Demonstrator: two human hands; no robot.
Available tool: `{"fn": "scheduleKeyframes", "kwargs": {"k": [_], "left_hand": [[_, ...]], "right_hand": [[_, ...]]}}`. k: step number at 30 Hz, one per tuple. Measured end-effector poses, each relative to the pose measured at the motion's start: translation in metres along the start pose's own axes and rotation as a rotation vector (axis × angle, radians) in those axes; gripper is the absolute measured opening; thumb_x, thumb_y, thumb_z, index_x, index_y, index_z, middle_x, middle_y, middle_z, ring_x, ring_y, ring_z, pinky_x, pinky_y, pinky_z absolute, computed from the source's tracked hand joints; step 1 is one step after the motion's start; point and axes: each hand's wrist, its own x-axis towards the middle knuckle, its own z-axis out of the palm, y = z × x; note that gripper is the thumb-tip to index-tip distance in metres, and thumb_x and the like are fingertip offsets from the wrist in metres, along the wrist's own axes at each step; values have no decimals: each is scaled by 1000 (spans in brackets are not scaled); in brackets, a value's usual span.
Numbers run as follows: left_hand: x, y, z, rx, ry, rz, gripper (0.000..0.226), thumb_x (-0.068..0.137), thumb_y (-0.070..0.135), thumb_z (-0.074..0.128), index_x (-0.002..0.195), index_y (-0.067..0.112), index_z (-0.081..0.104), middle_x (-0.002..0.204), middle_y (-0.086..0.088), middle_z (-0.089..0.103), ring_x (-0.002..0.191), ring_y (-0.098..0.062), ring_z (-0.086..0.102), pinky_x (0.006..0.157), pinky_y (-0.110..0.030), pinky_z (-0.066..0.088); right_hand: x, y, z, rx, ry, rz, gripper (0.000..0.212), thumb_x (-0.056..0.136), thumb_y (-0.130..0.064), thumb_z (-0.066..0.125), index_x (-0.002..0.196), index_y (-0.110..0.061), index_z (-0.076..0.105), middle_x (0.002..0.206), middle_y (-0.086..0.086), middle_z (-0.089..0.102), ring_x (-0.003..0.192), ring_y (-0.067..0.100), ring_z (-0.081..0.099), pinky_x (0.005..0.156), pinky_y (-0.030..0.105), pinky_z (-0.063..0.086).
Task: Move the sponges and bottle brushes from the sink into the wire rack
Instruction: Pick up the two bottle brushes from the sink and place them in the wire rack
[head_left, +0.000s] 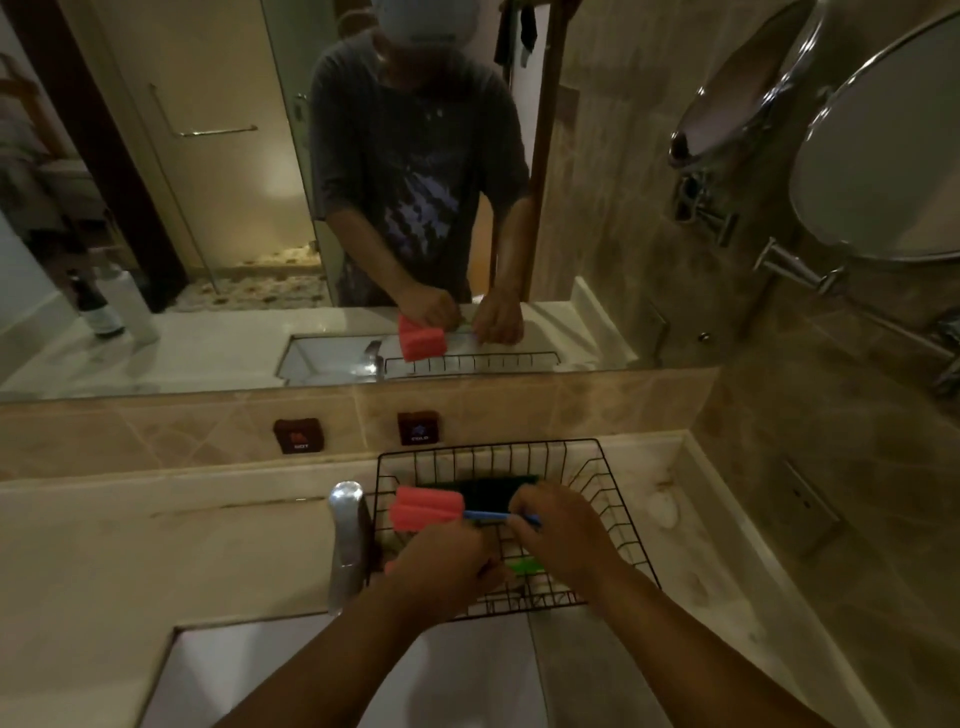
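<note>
while both hands hover over the black wire rack (618, 499) that sits on the pale stone table (156, 545) just right of the chrome tap (347, 540), a bottle brush (441, 512) is held between them above the rack, its long axis lying roughly level and running left to right: the pink foam head points left toward the tap and the thin blue handle points right. the right hand (561, 535) pinches the blue handle, its grip closed on it near the far end; the left hand (441, 564) is curled just under the foam head, and whether its grip is on the brush or on something else cannot be told. inside the rack a dark green sponge (488, 491) lies flat behind the brush, and a bright green piece (524, 565) shows between the two hands, too hidden to name. part of the white sink (218, 670) shows at the bottom, under the forearms. on the tiled wall behind the tap two small dark tags read "hot" (300, 434) and "cold" (418, 427). the mirror (156, 208) above reflects the hands, the pink head and the rack
</note>
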Motion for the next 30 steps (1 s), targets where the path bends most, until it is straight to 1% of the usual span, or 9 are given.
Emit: {"fn": "scheduleKeyframes", "kwargs": {"k": [2, 6, 10, 13, 15, 18, 21, 26, 30], "left_hand": [[6, -4, 13, -26, -26, -20, 22, 98, 33, 50, 91, 18, 64, 82, 5, 61, 67, -4, 49, 58, -9, 28], [15, -17, 38, -48, -119, -73, 23, 98, 32, 50, 104, 17, 67, 99, -1, 70, 85, -12, 64, 76, -23, 51], [20, -31, 61, -88, -128, -104, 22, 97, 35, 54, 113, 22, 65, 107, 2, 70, 94, -12, 64, 75, -19, 41], [25, -42, 74, -112, -122, -100, 24, 96, 35, 57, 116, 24, 64, 113, 1, 69, 101, -15, 64, 78, -19, 39], [27, -50, 81, -121, -127, -78, 26, 95, 35, 57, 119, 26, 63, 116, 3, 68, 103, -15, 64, 80, -19, 39], [31, -57, 89, -144, -155, -34, 26, 96, 33, 55, 119, 24, 63, 117, 2, 67, 103, -13, 63, 83, -15, 42], [33, -59, 94, -192, -183, -28, 24, 96, 29, 54, 117, 22, 62, 115, 1, 66, 101, -11, 62, 81, -8, 42], [38, -59, 104, -212, -282, -85, 26, 96, 30, 56, 115, 15, 66, 112, -4, 69, 100, -14, 65, 89, -29, 54], [43, -60, 108, -185, -312, -129, 23, 96, 29, 57, 106, 11, 69, 102, -6, 72, 90, -16, 68, 82, -30, 56]], "right_hand": [[4, 11, 8, 42, -27, 2, 9, 90, -33, 60, 84, -26, 57, 82, -8, 58, 73, 7, 53, 64, 25, 46], [15, 29, 33, 58, -95, 38, 11, 90, -31, 62, 83, -27, 55, 85, -7, 57, 77, 9, 54, 68, 29, 51], [27, 47, 61, 44, -164, 57, 9, 90, -30, 62, 87, -24, 56, 87, -5, 58, 79, 11, 53, 66, 26, 45], [33, 62, 81, 61, -217, 69, 7, 88, -23, 61, 88, -16, 60, 85, 1, 60, 76, 14, 52, 64, 29, 41], [36, 69, 92, 66, -255, 74, 5, 86, -20, 60, 88, -15, 60, 82, -2, 56, 75, 14, 51, 60, 26, 35], [37, 74, 103, 43, -284, 83, 4, 88, -22, 59, 91, -20, 58, 87, -3, 56, 76, 12, 48, 59, 24, 31], [38, 78, 107, 22, -305, 92, 5, 90, -24, 58, 94, -22, 57, 97, 1, 58, 83, 14, 49, 67, 28, 35], [37, 81, 107, 35, -333, 114, 3, 92, -23, 58, 93, -20, 58, 101, 0, 58, 90, 17, 51, 72, 29, 38], [37, 81, 107, 41, -349, 114, 7, 93, -19, 56, 95, -16, 61, 105, 4, 57, 95, 22, 53, 79, 32, 44]]}}
